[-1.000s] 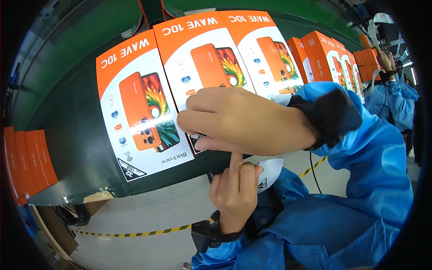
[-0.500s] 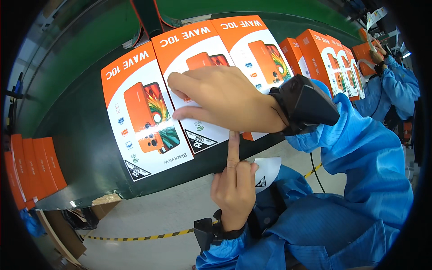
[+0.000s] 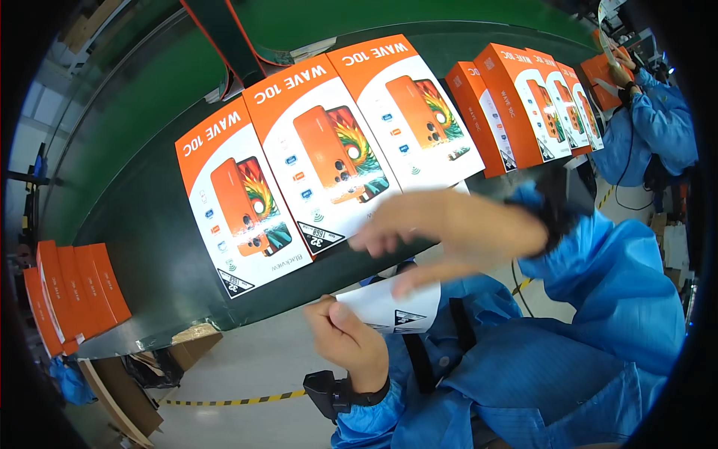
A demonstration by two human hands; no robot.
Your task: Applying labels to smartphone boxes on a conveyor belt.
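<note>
In my left hand (image 3: 348,337), closed with the thumb on top, is the edge of a curved white sticker sheet (image 3: 378,303) bearing black triangular stickers. My right hand (image 3: 452,232) is just above the sheet, blurred by motion, thumb and fingers apart and nothing visible between them. Beyond my hands, three orange-and-white phone boxes lie side by side: a left box (image 3: 206,176), a middle box (image 3: 280,127) and a right box (image 3: 374,90). The left and middle boxes each carry a black triangular sticker on a near corner. My right hand hides the right box's near end.
Several more phone boxes (image 3: 508,112) stand to the right on the dark green bench (image 3: 157,277). An orange stack of boxes (image 3: 82,292) sits at far left. A dark post (image 3: 228,45) rises behind the row. Another person's blue sleeve (image 3: 662,112) shows at upper right.
My right hand has drawn back from the middle box toward the sticker sheet. My left hand has gone from a pointing finger to gripping the sheet, which has come more into view.
</note>
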